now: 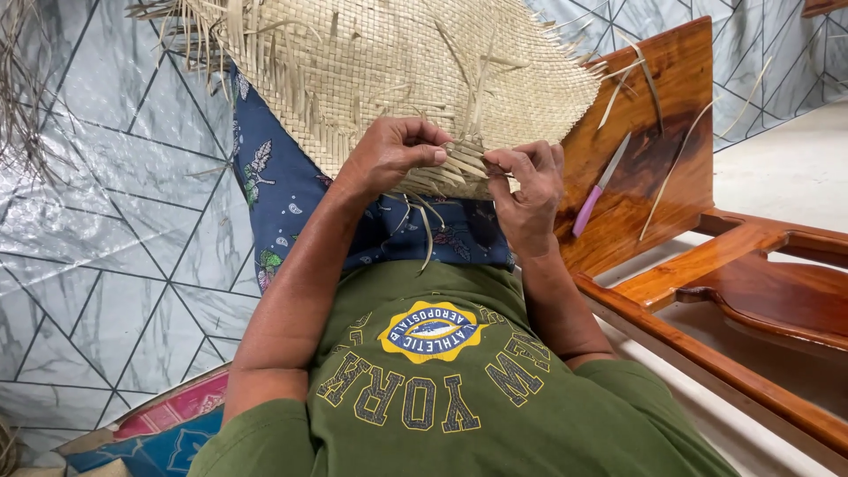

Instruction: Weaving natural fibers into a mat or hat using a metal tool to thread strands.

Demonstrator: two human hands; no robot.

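Our left hand (389,152) and right hand (528,190) both pinch loose strips (464,161) at the near edge of the mat (397,71) on our lap, where uneven tension could, we judge, snap a dry strip or loosen the weave.

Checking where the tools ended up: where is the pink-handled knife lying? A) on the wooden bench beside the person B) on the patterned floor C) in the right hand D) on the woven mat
A: the pink-handled knife lies on the wooden bench, apart from both hands.
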